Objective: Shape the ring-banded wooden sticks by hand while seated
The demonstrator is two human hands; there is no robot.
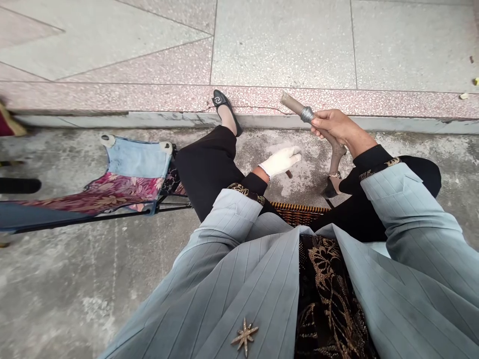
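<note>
Handling the stick (292,103) well calls for a firm hold close to the wire coil (307,114), so that the wood does not roll in the fingers and slacken the turns. Any loose strand is best kept under light, even tension, since a sudden pull could drag the winding along the shaft. The bare fingertips should stay clear of wire ends, which may prick.

The right hand (335,127) has its grip closed around the stick, thumb on top and fingers curled beneath, right beside the coil. The stick slants, its upper end appearing over the edge of the terrazzo step (262,97) and its lower part on the near side of that step. The left hand (280,162), in a white glove, is on the near side of the step too, apart from the stick. Its fingers are bent inward, but I cannot tell whether that grip holds anything; a faint line above it is perhaps a strand of wire. A small brown piece (289,174) shows just below the glove. Nearer the wearer than the step are a woven seat (299,213) and, to its left, a patterned fabric chair (127,187).
</note>
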